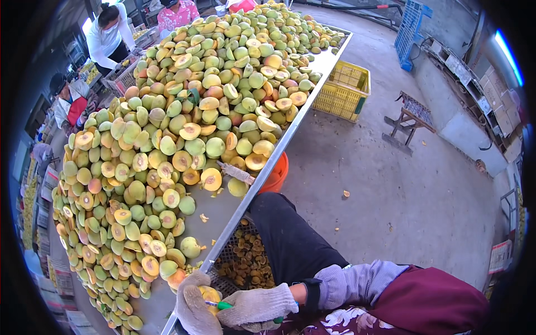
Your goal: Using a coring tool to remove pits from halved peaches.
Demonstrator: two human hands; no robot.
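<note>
My left hand (194, 303), in a knitted work glove, holds a halved yellow fruit (209, 296), which looks like a peach, at the metal table's edge. My right hand (255, 305), gloved too, grips a small tool with a green handle (224, 305); its metal end meets the cut face of the fruit. The tool's tip is partly hidden. Beside my hands, a large heap of halved green and yellow fruit (188, 125) covers much of the metal table (217, 209). A tool with a cloth-wrapped handle (236, 172) lies at the table's rim.
Below the rim stand a dark crate of pits and scraps (247, 259) and an orange bucket (278, 173). Farther off are a yellow plastic crate (341, 92), a small wooden stool (408, 117) and a blue pallet (408, 33). Several people work beyond the heap.
</note>
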